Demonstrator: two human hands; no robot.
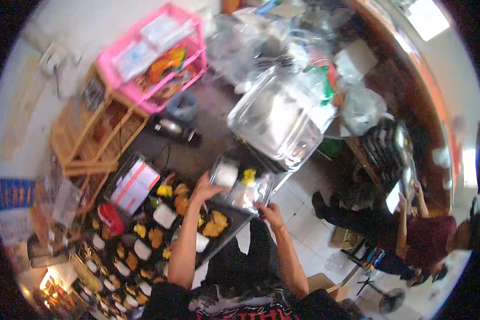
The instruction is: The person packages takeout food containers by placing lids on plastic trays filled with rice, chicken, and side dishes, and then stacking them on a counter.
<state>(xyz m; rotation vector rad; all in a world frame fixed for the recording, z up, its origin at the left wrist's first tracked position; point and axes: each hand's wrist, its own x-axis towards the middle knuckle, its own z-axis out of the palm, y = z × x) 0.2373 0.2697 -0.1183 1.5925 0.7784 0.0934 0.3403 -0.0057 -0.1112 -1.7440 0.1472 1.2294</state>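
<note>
In front of me is a black food tray (216, 168) with white rice (226, 174), a yellow food portion (249, 176) and a shiny clear plastic cover (250, 196) over part of it. My left hand (210, 190) is at the tray's left side, with fingers reaching over its edge. My right hand (271, 214) pinches the near right corner of the tray or its cover. Left of the tray, filled food trays with rice, yellow portions and fried pieces (216, 224) crowd the dark table.
A stack of clear plastic lids (274, 116) stands beyond the tray. A pink basket (152, 60), a wooden rack (104, 132), a black bottle (172, 127) and a red stapler-like object (110, 219) lie leftward. A co-worker (424, 240) sits at right near black trays (388, 148).
</note>
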